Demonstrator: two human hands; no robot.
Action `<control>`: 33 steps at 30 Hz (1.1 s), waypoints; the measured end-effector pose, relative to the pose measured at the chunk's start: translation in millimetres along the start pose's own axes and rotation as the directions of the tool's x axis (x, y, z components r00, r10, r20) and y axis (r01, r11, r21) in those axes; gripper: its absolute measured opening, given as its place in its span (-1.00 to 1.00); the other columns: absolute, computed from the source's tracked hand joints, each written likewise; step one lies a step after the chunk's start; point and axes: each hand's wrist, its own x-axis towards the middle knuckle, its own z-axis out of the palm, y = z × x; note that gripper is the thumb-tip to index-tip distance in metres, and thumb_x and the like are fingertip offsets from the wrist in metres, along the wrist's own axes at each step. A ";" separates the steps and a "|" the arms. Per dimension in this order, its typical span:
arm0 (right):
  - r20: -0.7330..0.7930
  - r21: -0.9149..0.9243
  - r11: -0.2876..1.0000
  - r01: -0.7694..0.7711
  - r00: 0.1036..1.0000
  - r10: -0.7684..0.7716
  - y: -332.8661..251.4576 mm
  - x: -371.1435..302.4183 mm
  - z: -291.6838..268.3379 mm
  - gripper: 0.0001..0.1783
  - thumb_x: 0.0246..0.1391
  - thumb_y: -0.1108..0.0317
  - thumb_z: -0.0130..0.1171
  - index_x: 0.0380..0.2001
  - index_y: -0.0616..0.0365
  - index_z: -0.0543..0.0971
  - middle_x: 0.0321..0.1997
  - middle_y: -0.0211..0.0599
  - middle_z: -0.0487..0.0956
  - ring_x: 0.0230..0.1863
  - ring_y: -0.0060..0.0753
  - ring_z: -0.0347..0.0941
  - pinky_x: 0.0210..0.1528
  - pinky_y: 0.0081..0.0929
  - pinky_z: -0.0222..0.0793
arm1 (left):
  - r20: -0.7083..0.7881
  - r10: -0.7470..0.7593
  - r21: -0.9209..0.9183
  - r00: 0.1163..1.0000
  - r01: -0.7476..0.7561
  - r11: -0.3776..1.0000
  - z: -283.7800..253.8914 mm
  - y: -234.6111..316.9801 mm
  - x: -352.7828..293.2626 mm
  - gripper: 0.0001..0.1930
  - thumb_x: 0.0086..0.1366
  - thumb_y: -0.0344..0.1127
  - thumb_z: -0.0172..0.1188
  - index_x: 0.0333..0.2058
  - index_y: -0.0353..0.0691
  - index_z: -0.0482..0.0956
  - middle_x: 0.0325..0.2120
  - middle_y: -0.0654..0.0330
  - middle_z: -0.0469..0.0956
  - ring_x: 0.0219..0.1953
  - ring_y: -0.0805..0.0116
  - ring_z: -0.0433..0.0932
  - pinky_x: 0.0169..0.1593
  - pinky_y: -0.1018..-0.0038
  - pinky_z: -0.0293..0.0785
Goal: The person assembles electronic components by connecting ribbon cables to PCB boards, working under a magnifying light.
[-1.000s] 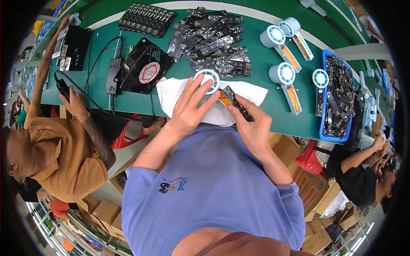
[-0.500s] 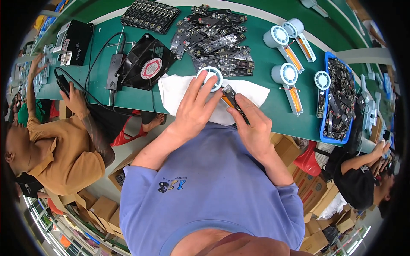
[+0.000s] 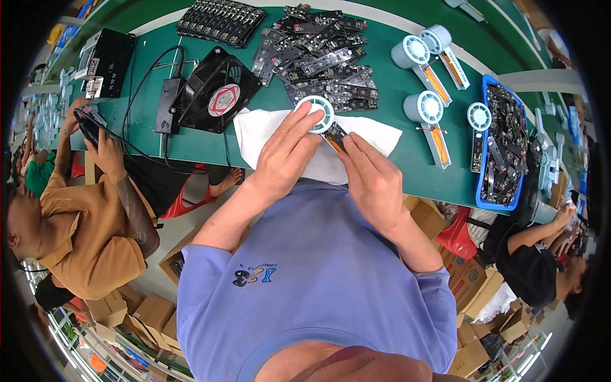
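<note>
Well to the left of the left hand (image 3: pixel 286 156), a black square fan (image 3: pixel 213 92) lies flat on the green table (image 3: pixel 394 159) with its cable trailing toward a black adapter (image 3: pixel 167 105), parked out of the working area. The left hand rests on a white cloth (image 3: pixel 267 134), which seems spread there to cushion the parts; its fingers are closed over a small white round fan (image 3: pixel 316 114), pinning it flat. Just beside it, the right hand (image 3: pixel 372 181) pinches a dark circuit strip (image 3: pixel 335 135) with an orange ribbon against that fan, thumb and forefinger together on it, so the two pieces meet between the hands. Beyond the hands lies a loose heap of dark circuit boards (image 3: pixel 321 54), within easy reach. To the right of the right hand, finished white fan units (image 3: pixel 423 108) lie in a row, and a blue tray (image 3: pixel 478 184) holds more boards.

Compared with half a second ago, the hands are in nearly the same grip; the right fingers sit slightly closer to the fan.
</note>
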 end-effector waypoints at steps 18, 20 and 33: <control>0.222 0.010 0.999 0.049 0.974 -0.050 5.0 -5.4 -12.1 -0.55 0.21 0.45 0.34 0.14 0.42 0.59 0.17 0.16 0.62 0.05 0.11 0.66 0.03 -0.16 0.65 | 0.044 -0.019 0.047 0.999 0.017 0.999 0.8 6.4 -2.6 -0.63 0.15 -0.53 0.36 -0.03 -0.20 0.70 0.24 0.00 0.54 0.37 -0.12 0.45 0.31 -0.02 0.52; 0.177 0.013 1.000 -0.010 0.984 0.007 1.6 -15.7 -5.4 -0.51 0.21 0.47 0.34 0.20 0.37 0.57 0.21 0.17 0.60 0.10 0.10 0.65 0.05 -0.16 0.65 | 0.037 -0.021 0.054 0.999 0.019 0.998 3.9 6.0 -3.7 -0.62 0.15 -0.51 0.36 -0.01 -0.18 0.71 0.24 0.00 0.54 0.37 -0.12 0.44 0.31 -0.02 0.52; -0.035 0.073 0.994 -0.083 0.996 0.086 3.0 -29.0 11.9 -0.56 0.12 0.56 0.41 0.10 0.35 0.65 0.11 0.13 0.68 0.02 0.10 0.69 0.04 -0.21 0.65 | 0.176 0.114 0.394 0.978 -0.176 0.902 -3.6 3.3 2.8 -0.53 0.20 -0.37 0.25 0.11 0.11 0.68 0.22 0.17 0.53 0.34 0.05 0.45 0.21 0.17 0.44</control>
